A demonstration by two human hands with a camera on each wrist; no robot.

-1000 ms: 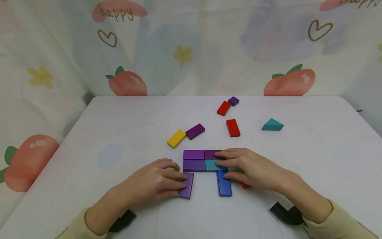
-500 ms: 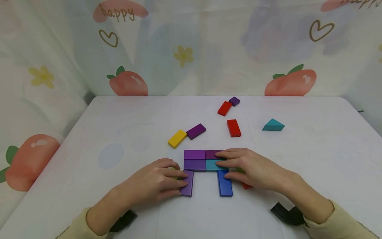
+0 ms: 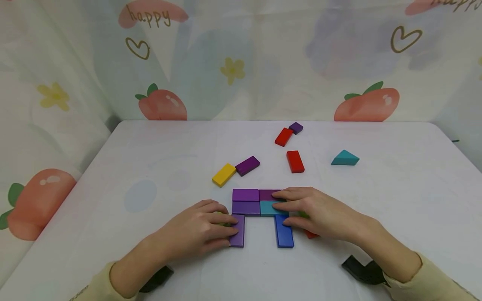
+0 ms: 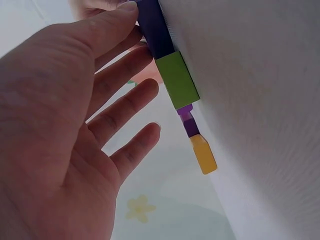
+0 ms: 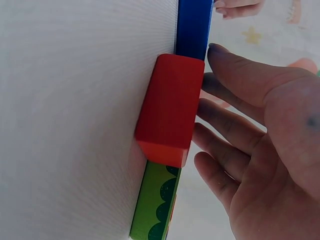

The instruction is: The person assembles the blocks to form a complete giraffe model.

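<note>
My left hand (image 3: 197,228) lies over the left side of a light purple rectangular block (image 3: 237,232), fingertips on its top and thumb at its lower left edge. That block touches the underside of a two-row group: a purple block (image 3: 245,195), a darker one (image 3: 245,208), a magenta one (image 3: 265,195) and a teal one (image 3: 267,208). A blue block (image 3: 284,232) stands parallel on the right. My right hand (image 3: 320,211) rests fingertips on the magenta, teal and blue blocks. Green (image 4: 177,80) and red (image 5: 172,102) blocks are partly hidden under the hands.
Behind the group lie a yellow block (image 3: 224,174), a dark purple block (image 3: 247,165), two red blocks (image 3: 295,161), a small purple piece (image 3: 296,127) and a teal triangle (image 3: 344,157). A green block (image 5: 155,200) adjoins the red one in the right wrist view.
My left hand has turned the light purple block upright and brought it up against the group's lower left corner. The right hand stays in place.
</note>
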